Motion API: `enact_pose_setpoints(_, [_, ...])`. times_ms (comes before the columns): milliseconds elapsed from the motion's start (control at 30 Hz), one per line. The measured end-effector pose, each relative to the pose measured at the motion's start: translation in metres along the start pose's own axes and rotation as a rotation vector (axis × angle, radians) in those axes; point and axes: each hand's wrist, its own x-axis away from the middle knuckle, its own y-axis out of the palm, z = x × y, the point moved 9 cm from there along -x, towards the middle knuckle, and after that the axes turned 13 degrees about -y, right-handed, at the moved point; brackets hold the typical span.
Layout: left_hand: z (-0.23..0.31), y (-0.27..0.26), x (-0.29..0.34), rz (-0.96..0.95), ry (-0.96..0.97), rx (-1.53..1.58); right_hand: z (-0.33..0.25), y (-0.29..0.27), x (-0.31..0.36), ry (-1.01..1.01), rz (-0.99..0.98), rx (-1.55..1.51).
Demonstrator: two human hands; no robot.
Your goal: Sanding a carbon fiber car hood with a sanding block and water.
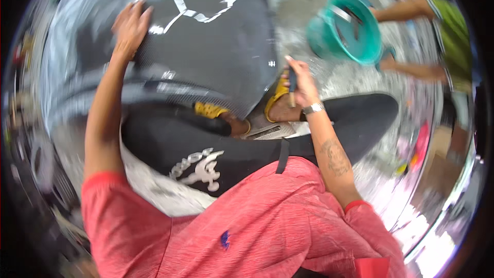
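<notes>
A glossy dark panel with a fine woven look spreads out in front of me. White hexagon outlines that look like reflected lights show on it. My left hand lies on its left part, fingers stretched out; a small white spot at the fingertips is too blurred to name. Just off the panel's right edge, my right hand is closed around a slim tool with a dark handle and a tan end. Its kind I cannot make out.
A teal bucket with some dark, narrow items inside stands on the grey floor to the right. Beyond it are another person's bare limbs and green clothing. My feet in yellow footwear are close to the panel's near edge.
</notes>
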Motion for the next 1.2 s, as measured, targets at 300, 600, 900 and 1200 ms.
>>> enact_pose_setpoints(300, [0.085,0.001,0.015,-0.033,-0.211,0.3,-0.048,-0.046,-0.031,-0.596,-0.119,0.458])
enact_pose_setpoints(600, [0.062,-0.006,-0.004,0.094,-0.176,0.248,-0.086,-0.013,0.015,-0.735,-0.141,0.745])
enact_pose_setpoints(900, [0.051,-0.041,0.008,0.047,-0.195,0.212,-0.079,0.026,0.037,-0.845,-0.216,0.566])
enact_pose_setpoints(1200, [0.044,-0.045,0.015,-0.045,0.004,0.264,-0.09,0.051,0.053,-1.203,-0.212,0.933])
